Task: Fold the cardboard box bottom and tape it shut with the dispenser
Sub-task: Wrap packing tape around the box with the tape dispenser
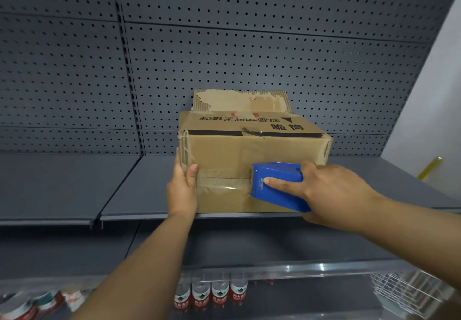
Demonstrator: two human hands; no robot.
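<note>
A worn brown cardboard box (249, 150) lies on its side on a grey shelf (124, 182), its folded bottom facing me. A strip of clear tape (222, 185) runs along the flap seam from the left edge. My left hand (183, 187) grips the box's left edge, thumb on the tape's start. My right hand (329, 190) holds a blue tape dispenser (277, 185) against the face right of centre, index finger stretched along its side. One torn flap (239, 101) stands up at the back.
A grey pegboard wall (224, 45) rises behind the shelf. On a lower shelf stand water bottles (212, 292) with red labels, a white wire basket (404, 292) at the right and packets at the left. A yellow object (430, 169) shows at the right edge.
</note>
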